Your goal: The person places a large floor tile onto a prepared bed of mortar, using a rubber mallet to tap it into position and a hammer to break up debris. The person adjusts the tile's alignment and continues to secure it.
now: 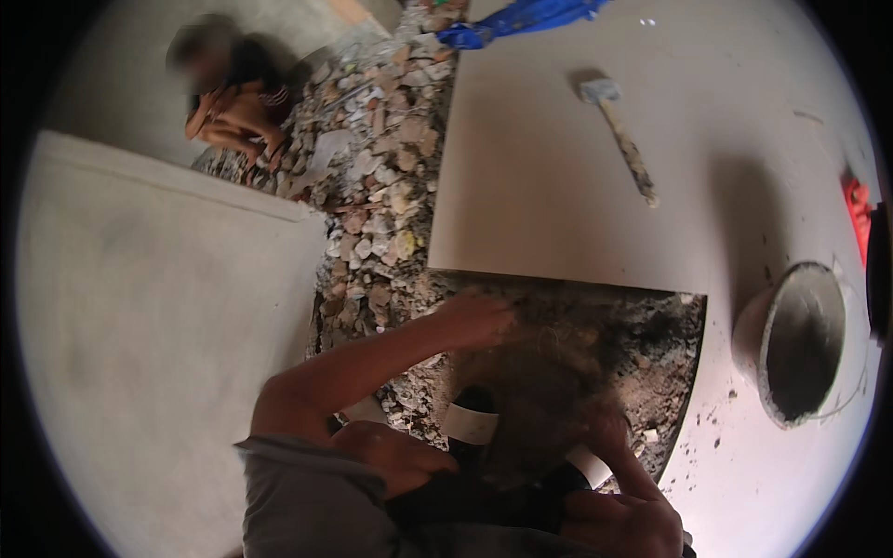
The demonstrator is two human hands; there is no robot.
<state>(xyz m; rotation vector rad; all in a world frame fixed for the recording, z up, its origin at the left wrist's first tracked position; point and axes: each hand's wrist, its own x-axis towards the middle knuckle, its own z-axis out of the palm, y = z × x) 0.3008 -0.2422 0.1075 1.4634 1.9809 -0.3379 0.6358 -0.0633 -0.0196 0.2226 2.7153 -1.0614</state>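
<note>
Over a patch of dark soil, both hands are spread to either side of a blurred brown shape. What that shape is, loose earth or a container of it, I cannot make out. My left hand is at its far left, near the corner of the pale floor tiles, fingers smeared by motion. At its near right is my right hand, blurred too, and its grip does not show. Below them, sandals with wide white straps show on my feet.
A hammer lies on the large pale tile. At right a bucket with a cement-grey inside stands tilted in view. Rubble runs along the low wall. Another person squats at the far left; blue sheeting lies at the back.
</note>
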